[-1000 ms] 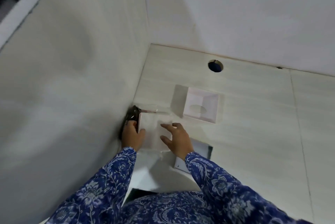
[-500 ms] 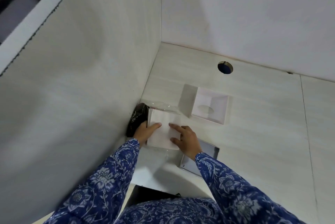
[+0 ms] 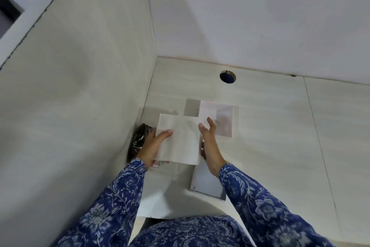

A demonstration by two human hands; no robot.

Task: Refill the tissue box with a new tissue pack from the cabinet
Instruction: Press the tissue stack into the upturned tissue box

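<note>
We are working at the pale desk (image 3: 270, 126), which is running into a corner between two walls. On it the open tissue box (image 3: 219, 118) is sitting, its plain lid (image 3: 207, 183) lying nearer us. We are lifting the white tissue stack (image 3: 180, 140) just above the desk, left hand (image 3: 152, 144) pinching its edge, right hand (image 3: 209, 142) bracing the other side with fingers (image 3: 210, 124) spread. The soft, squarish stack could be sagging or fanning apart if our loose grip is slipping.
</note>
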